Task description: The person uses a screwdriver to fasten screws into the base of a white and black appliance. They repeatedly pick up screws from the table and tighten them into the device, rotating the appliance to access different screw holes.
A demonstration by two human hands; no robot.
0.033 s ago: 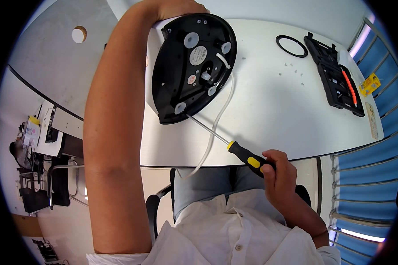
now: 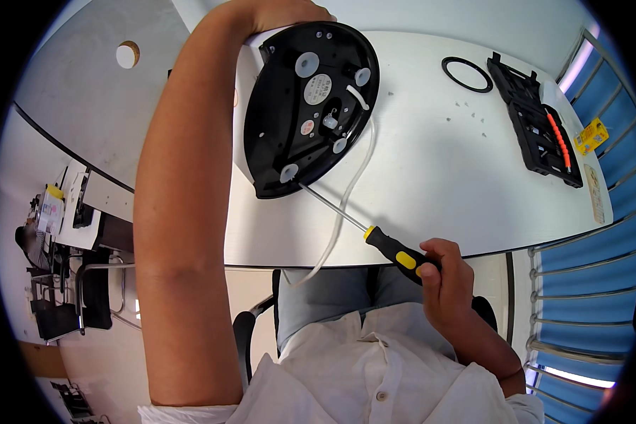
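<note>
So the right hand (image 2: 446, 283) is clenched around a black-and-yellow screwdriver (image 2: 374, 237), tip at the black appliance base (image 2: 307, 106) tilted up on the white table (image 2: 431, 177). Left hand (image 2: 279, 13) grips its top edge.

Glossy black plastic appliance base (image 2: 307, 106), shiny metal screwdriver (image 2: 374, 237) shaft with rubbery handle, smooth matt white table (image 2: 438, 177).

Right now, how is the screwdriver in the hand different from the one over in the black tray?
The black-and-yellow-handled screwdriver is gripped by the right hand, its metal tip touching the black appliance base; the orange-handled screwdriver lies untouched in the black plastic tool tray. The held one looks larger and slants up from the table edge; the orange one lies flat. Both are slim hand tools.
</note>
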